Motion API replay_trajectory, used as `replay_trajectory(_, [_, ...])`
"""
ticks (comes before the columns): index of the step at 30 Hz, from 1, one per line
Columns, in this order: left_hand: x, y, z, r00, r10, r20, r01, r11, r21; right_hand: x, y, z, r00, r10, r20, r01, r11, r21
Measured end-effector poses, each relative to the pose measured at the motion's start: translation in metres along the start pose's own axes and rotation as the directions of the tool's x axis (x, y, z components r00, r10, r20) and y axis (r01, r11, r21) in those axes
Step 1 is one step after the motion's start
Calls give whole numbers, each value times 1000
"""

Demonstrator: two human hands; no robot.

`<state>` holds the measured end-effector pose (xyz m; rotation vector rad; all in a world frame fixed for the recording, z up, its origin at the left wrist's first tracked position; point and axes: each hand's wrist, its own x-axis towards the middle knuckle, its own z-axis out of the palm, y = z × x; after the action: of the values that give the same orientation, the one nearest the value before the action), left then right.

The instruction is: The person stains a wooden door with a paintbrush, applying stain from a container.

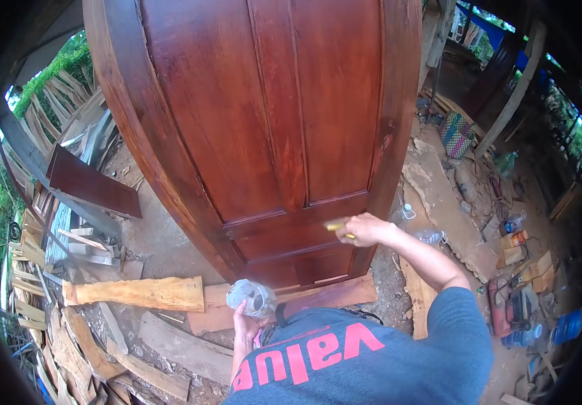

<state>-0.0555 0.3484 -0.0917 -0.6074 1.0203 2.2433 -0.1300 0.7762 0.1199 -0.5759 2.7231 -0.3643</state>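
Planks (132, 295) lie left of the door (264, 135), bottles (431, 236) right

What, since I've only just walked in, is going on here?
A person is at a glossy reddish-brown panelled door. The right hand holds a yellow tool, probably a brush, before the door's lower part; whether it touches the wood is hard to tell. The left hand holds a pale container near the door's foot.

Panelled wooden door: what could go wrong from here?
Spill: the left hand holds a cloudy plastic container close to the shirt; tilting it might slop any contents.
Scratch: the yellow tool in the right hand could mark the panelled wooden door if pressed hard.
Shift: bracing isn't visible; pushing might move the door.
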Motion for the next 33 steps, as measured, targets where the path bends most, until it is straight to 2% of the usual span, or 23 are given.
replay_trajectory(2, [-9,-1,-11,998,-40,-48,41,999,20,-12,20,7,969,59,241,-96,985,141])
replay_trajectory(3, [-11,-2,-17,998,-41,-47,43,998,38,-18,23,-10,963,120,242,-144,986,83])
replay_trajectory(5, [-14,-3,-25,996,-62,-60,61,998,-5,-33,36,-63,969,245,21,-244,969,-40])
replay_trajectory(8, [-12,-2,-22,997,-57,-54,57,998,11,-61,36,-179,870,153,-469,-293,925,-242])
replay_trajectory(9, [-12,-2,-16,996,-68,-61,70,997,25,-73,29,-214,731,-64,-679,-256,897,-361])
replay_trajectory(11, [-10,-2,3,994,-33,-105,35,999,20,-86,33,-274,379,-310,-872,-424,779,-462])
replay_trajectory(14, [-11,0,36,1000,18,-3,-18,999,29,-101,-9,-304,-106,-512,-853,-467,783,-412])
replay_trajectory(15, [-9,-1,38,1000,18,12,-18,1000,21,-97,-2,-295,-149,-555,-818,-500,756,-422])
replay_trajectory(16, [-11,-3,40,1000,10,5,-10,1000,23,-88,14,-274,-9,-468,-884,-573,727,-379])
replay_trajectory(17, [-12,-4,42,1000,24,-6,-23,1000,20,-83,23,-254,109,-463,-880,-427,777,-462])
replay_trajectory(18, [-13,-4,44,999,43,-12,-43,999,16,-73,18,-219,361,-226,-905,-379,851,-364])
replay_trajectory(19, [-15,-4,41,998,53,16,-53,998,19,-68,28,-180,639,-59,-767,-319,887,-334])
replay_trajectory(20, [-19,-3,37,998,58,25,-58,998,19,-66,32,-153,902,251,-351,-326,929,-173])
replay_trajectory(21, [-23,-2,31,998,54,29,-54,999,-1,-69,23,-132,948,317,-28,-318,948,-15])
replay_trajectory(22, [-26,-4,24,998,49,35,-48,999,-24,-63,48,-102,959,150,240,-176,980,89])
replay_trajectory(24, [-23,-8,-8,1000,18,-16,-19,999,-32,-61,52,-87,853,330,405,-419,895,153])
replay_trajectory(25, [-21,-12,-21,999,6,-47,-8,999,-40,-70,48,-102,967,214,140,-224,972,64])
replay_trajectory(26, [-25,-11,-34,996,-11,-88,8,999,-35,-71,44,-126,949,314,12,-314,949,9])
replay_trajectory(28, [-34,-9,-48,994,-31,-109,27,999,-34,-82,34,-182,868,241,-435,-366,902,-230])
replay_trajectory(29, [-31,-11,-46,992,-34,-121,28,998,-49,-84,28,-219,807,216,-549,-422,862,-281])
replay_trajectory(31, [-23,-10,-52,992,-52,-113,46,998,-49,-89,32,-281,557,-126,-821,-505,733,-455])
replay_trajectory(32, [-26,-12,-55,992,-61,-114,56,997,-45,-90,53,-304,418,-143,-897,-578,720,-384])
replay_trajectory(33, [-28,-10,-49,992,-62,-108,58,997,-46,-94,90,-319,276,56,-960,-729,663,-171])
